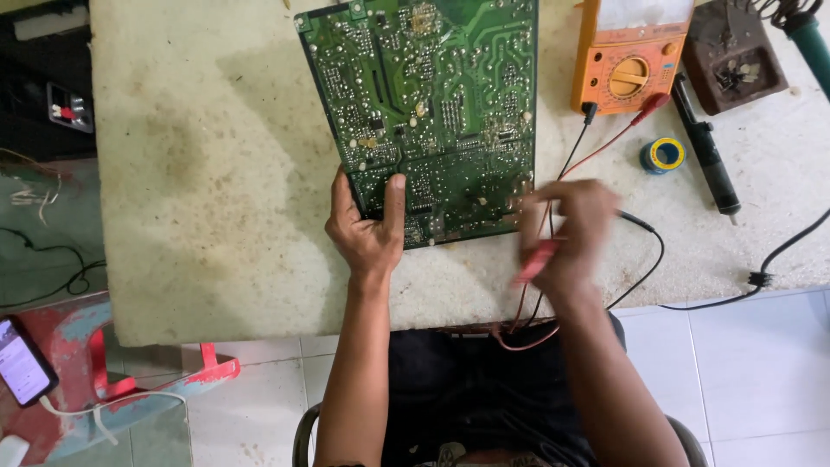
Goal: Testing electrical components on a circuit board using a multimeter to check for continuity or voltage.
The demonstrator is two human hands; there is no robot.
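Observation:
A large green circuit board [432,95] lies solder side up on a pale, stained worktop [216,173]. My left hand [367,229] grips the board's near left corner, thumb on top. My right hand [571,233], blurred, is closed on a red test probe [536,259] and hovers by the board's near right corner. Red and black leads [596,151] run from my right hand up to an orange multimeter [628,65] at the back right.
A blue and yellow solder reel [663,155] and a black desoldering pump [705,151] lie right of the leads. A dark brown stand [733,56] sits at the far right. A phone [22,361] rests on a red stool [86,363] at lower left.

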